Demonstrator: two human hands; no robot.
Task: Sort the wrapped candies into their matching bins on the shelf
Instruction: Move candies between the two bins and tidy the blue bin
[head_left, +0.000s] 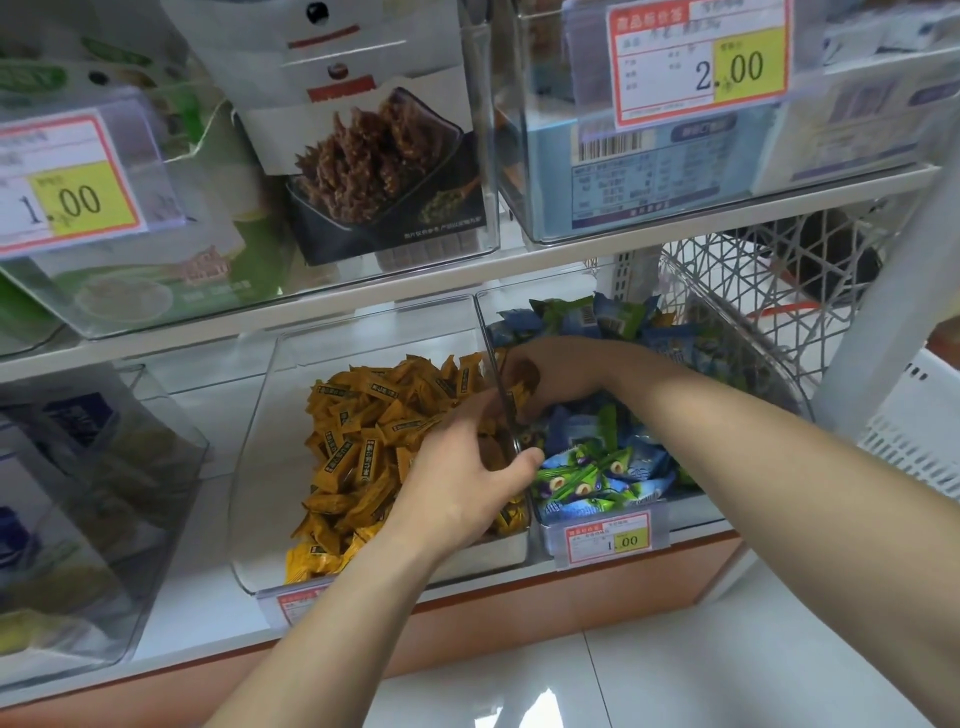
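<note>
Fingers (519, 410) of the right hand (550, 371) are curled tight round an orange candy (523, 385). It could be two, the wrappers bunch up in the grip. That hand sits right at the clear wall where the two bins meet, knuckles up, wrist bent, forearm running in from the lower right.

Just left of those fingers is the left bin (249, 415), a clear tub holding a big heap of orange wrapped candies (363, 441), piled higher toward the back. Under and to the right of the fingers is the right bin (540, 312), full of blue and green candies (597, 462) with a hazelnut picture on the wrappers. A price tag (608, 538) is clipped to its front edge, and beyond that bin stands a white wire basket (753, 291).

Left hand (462, 483) is palm down over the near right corner of the orange heap, just below the right fingers. Its fingers reach out fairly straight toward them and look loose, though the tips are blurry. The thumb is splayed wide and touches the top edge of the wall between the bins.
</note>
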